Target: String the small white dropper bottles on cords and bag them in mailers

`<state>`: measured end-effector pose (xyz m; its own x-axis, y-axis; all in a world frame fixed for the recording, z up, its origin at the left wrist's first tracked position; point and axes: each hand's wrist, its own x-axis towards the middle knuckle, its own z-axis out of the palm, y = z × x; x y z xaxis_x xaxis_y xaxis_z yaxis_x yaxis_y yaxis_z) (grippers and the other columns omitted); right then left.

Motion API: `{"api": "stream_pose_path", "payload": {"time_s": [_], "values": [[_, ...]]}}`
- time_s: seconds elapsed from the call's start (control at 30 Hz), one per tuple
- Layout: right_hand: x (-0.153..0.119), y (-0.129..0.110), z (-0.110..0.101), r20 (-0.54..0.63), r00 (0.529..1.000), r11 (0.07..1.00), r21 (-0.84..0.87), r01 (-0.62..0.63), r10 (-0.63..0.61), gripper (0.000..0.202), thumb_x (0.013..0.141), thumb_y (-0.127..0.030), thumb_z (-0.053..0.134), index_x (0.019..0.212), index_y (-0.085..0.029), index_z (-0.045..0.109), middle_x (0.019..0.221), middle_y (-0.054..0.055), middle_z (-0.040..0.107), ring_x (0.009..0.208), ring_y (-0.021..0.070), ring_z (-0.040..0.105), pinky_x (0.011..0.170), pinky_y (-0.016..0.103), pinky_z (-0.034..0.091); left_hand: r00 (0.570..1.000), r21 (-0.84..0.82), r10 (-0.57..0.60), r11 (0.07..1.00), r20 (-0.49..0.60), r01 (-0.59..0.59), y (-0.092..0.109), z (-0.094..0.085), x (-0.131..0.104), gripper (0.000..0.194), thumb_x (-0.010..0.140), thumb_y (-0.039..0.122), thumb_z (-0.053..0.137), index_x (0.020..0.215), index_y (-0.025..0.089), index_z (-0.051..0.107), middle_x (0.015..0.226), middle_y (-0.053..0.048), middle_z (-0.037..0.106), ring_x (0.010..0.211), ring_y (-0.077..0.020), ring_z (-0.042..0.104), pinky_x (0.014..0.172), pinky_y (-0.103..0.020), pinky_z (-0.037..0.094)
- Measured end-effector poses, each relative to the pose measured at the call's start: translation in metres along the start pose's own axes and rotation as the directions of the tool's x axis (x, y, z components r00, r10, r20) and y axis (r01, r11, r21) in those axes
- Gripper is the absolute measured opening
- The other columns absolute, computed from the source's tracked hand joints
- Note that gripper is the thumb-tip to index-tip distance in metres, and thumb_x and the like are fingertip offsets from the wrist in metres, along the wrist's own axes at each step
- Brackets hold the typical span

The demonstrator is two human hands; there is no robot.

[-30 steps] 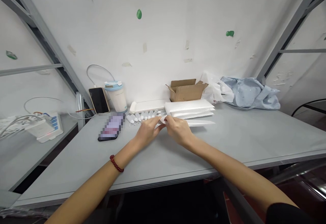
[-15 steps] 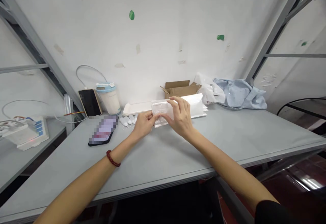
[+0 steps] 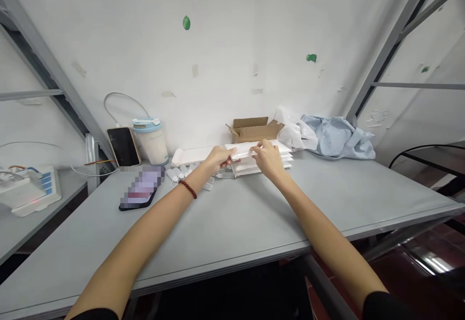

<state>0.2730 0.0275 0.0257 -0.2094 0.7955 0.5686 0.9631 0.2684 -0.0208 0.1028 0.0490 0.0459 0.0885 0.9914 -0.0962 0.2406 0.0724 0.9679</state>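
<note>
My left hand (image 3: 219, 157) is closed on the left end of a flat white packet (image 3: 242, 150), thumb on top. My right hand (image 3: 269, 160) pinches the same packet near its middle, fingers bent over its front edge. This packet lies over a stack of similar white packets (image 3: 250, 167), partly hidden by my right hand. Just below my left hand, a clear plastic piece (image 3: 225, 172) lies on the table. Several small white items with loops (image 3: 177, 173) lie to the left, partly covered by my left wrist.
An open cardboard box (image 3: 256, 133) stands behind the stack, beside a white plastic bag (image 3: 296, 131) and light blue cloth (image 3: 336, 138). A long white tray-like piece (image 3: 191, 155) lies behind my left hand. At left are a lidded cup (image 3: 152, 143), a propped phone (image 3: 123, 146) and a flat phone (image 3: 143, 188).
Both hands have moved from the clear plastic packet to the white packets at the right. Clear plastic now lies on the table by my left wrist.
</note>
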Motion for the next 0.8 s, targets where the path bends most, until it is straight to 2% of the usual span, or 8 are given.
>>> {"api": "stream_pose_path", "payload": {"time_s": [0.13, 0.27, 0.3, 0.37, 0.43, 0.5, 0.63, 0.8], "values": [[0.004, 0.007, 0.004, 0.056, 0.998, 1.0, 0.013, -0.012, 0.011, 0.03, 0.088, -0.012, 0.04, 0.097, -0.019, 0.068, 0.099, 0.012, 0.054, 0.088, 0.0212, 0.051, 0.071, 0.032, 0.031, 0.996, 0.18, 0.068, 0.982, -0.061, -0.056, -0.006, -0.011, 0.01, 0.032, 0.085, 0.035, 0.048, 0.062, 0.013, 0.055, 0.053, -0.008, 0.062, 0.037, -0.0075, 0.041, 0.038, -0.021, 0.027], [0.003, 0.003, 0.001, 0.104, 0.994, 1.0, -0.019, 0.018, -0.016, 0.029, 0.087, -0.01, 0.041, 0.099, -0.017, 0.066, 0.101, 0.013, 0.054, 0.088, 0.0225, 0.052, 0.071, 0.033, 0.033, 0.969, 0.453, 0.193, 0.886, -0.158, -0.102, -0.017, -0.043, 0.02, 0.021, 0.079, 0.028, 0.051, 0.068, 0.012, 0.061, 0.064, -0.01, 0.069, 0.046, -0.0117, 0.052, 0.047, -0.023, 0.038], [0.002, 0.001, -0.001, 0.106, 0.994, 1.0, -0.024, 0.017, -0.014, 0.028, 0.086, -0.009, 0.042, 0.101, -0.016, 0.065, 0.102, 0.014, 0.054, 0.09, 0.023, 0.052, 0.072, 0.033, 0.033, 0.959, 0.528, 0.229, 0.842, -0.166, -0.109, -0.02, -0.052, 0.022, 0.017, 0.075, 0.025, 0.054, 0.066, 0.012, 0.062, 0.067, -0.011, 0.07, 0.054, -0.0147, 0.057, 0.052, -0.024, 0.041], [0.0, -0.004, -0.005, 0.106, 0.994, 1.0, -0.02, 0.013, -0.011, 0.026, 0.085, -0.009, 0.045, 0.103, -0.016, 0.063, 0.104, 0.014, 0.054, 0.094, 0.0242, 0.052, 0.073, 0.033, 0.034, 0.935, 0.732, 0.334, 0.666, -0.119, -0.144, -0.025, -0.07, 0.025, 0.01, 0.069, 0.019, 0.058, 0.07, 0.014, 0.066, 0.081, -0.012, 0.071, 0.077, -0.0211, 0.063, 0.065, -0.027, 0.045], [-0.002, -0.008, -0.009, 0.1, 0.995, 1.0, 0.001, 0.013, -0.013, 0.026, 0.084, -0.009, 0.047, 0.105, -0.016, 0.061, 0.107, 0.014, 0.054, 0.097, 0.0251, 0.051, 0.074, 0.034, 0.034, 0.929, 0.825, 0.369, 0.535, -0.035, -0.182, -0.029, -0.085, 0.028, 0.017, 0.067, 0.016, 0.059, 0.081, 0.015, 0.069, 0.095, -0.01, 0.071, 0.093, -0.0229, 0.061, 0.076, -0.028, 0.045], [-0.003, -0.012, -0.012, 0.093, 0.995, 0.999, 0.026, 0.02, -0.023, 0.026, 0.084, -0.01, 0.048, 0.107, -0.016, 0.06, 0.11, 0.014, 0.054, 0.1, 0.0257, 0.051, 0.075, 0.034, 0.035, 0.929, 0.892, 0.368, 0.401, 0.052, -0.208, -0.034, -0.094, 0.03, 0.024, 0.069, 0.015, 0.057, 0.089, 0.016, 0.07, 0.1, -0.009, 0.07, 0.098, -0.0225, 0.06, 0.081, -0.027, 0.044], [-0.006, -0.017, -0.013, 0.098, 0.994, 0.998, 0.05, 0.038, -0.043, 0.026, 0.083, -0.011, 0.051, 0.108, -0.015, 0.059, 0.111, 0.013, 0.054, 0.101, 0.0262, 0.05, 0.076, 0.035, 0.035, 0.934, 0.957, 0.337, 0.214, 0.117, -0.197, -0.039, -0.1, 0.035, 0.025, 0.074, 0.015, 0.051, 0.089, 0.017, 0.071, 0.097, -0.01, 0.069, 0.092, -0.022, 0.061, 0.075, -0.027, 0.045], [-0.006, -0.019, -0.01, 0.091, 0.995, 0.998, 0.043, 0.041, -0.044, 0.025, 0.083, -0.011, 0.053, 0.106, -0.016, 0.059, 0.11, 0.014, 0.053, 0.1, 0.0264, 0.048, 0.076, 0.036, 0.036, 0.926, 0.974, 0.312, 0.01, 0.212, -0.227, -0.038, -0.095, 0.035, 0.025, 0.075, 0.008, 0.046, 0.081, 0.012, 0.069, 0.093, -0.017, 0.067, 0.094, -0.0263, 0.059, 0.072, -0.031, 0.045]]}}
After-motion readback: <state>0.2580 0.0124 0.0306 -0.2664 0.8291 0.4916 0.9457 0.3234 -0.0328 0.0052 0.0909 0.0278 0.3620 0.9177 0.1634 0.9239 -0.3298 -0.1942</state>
